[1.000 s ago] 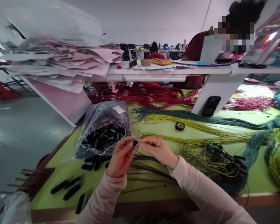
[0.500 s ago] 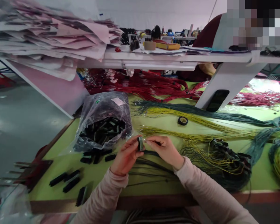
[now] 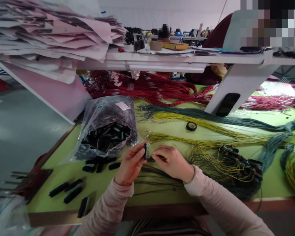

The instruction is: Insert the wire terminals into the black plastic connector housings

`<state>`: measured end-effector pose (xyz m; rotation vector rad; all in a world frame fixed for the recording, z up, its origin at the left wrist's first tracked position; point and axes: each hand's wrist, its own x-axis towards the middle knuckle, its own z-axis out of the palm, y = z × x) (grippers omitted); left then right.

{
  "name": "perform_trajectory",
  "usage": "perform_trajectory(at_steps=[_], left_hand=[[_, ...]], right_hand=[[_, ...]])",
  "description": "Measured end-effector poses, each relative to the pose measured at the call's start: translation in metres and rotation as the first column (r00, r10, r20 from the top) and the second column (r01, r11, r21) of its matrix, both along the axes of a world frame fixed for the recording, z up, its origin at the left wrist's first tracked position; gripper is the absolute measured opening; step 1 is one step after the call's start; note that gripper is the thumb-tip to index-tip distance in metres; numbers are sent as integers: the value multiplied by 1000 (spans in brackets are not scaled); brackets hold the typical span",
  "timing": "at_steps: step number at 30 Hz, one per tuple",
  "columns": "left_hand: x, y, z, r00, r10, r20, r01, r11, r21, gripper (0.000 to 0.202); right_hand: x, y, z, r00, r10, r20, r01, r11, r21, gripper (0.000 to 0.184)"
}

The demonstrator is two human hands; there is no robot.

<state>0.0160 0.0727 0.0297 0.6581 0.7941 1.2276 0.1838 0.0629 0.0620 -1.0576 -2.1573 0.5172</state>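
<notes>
Between the thumb and fingers of my left hand (image 3: 130, 164) is a small black connector housing (image 3: 147, 150), its pale face with rows of holes turned to the right. Close beside that face, my right hand (image 3: 172, 162) is closed in a pinch on a thin wire. The wire's tip points at the lower part of the connector; whether it touches cannot be made out. Under both hands, loose dark wires (image 3: 159, 173) lie across the green tabletop. Left of my hands a clear plastic bag (image 3: 105, 111) lies open, full of black connectors, with several more connectors (image 3: 73, 194) scattered in front.
Bundles of yellow wires (image 3: 206, 140) and dark green wires (image 3: 211, 116) stretch to the right. Wired connectors (image 3: 241, 164) lie in a heap there. A black tape roll (image 3: 191, 126) sits behind my hands. Above runs a shelf (image 3: 152, 62) with stacked papers (image 3: 51, 36); a person is beyond it.
My right hand has shifted slightly down along the connector's face. The connector has turned a little in my left hand, and the whole view has moved slightly.
</notes>
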Motion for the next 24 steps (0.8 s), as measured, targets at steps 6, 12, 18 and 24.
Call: perform_trajectory(at_steps=[6, 12, 18, 24], left_hand=[[1, -1, -7, 996, 40, -82, -33, 995, 91, 29], [5, -4, -8, 969, 143, -201, -98, 970, 221, 31], [3, -1, -5, 981, 156, -118, -143, 983, 112, 28], [6, -3, -7, 975, 171, -142, -147, 976, 161, 28]], right_hand=[[0, 0, 3, 997, -14, 75, 13, 1000, 11, 18], [-5, 1, 0, 978, -25, 209, 6, 996, 91, 22], [-3, 6, -6, 998, 25, 50, -26, 999, 20, 16], [-3, 5, -7, 1000, 15, -6, -15, 999, 38, 15]])
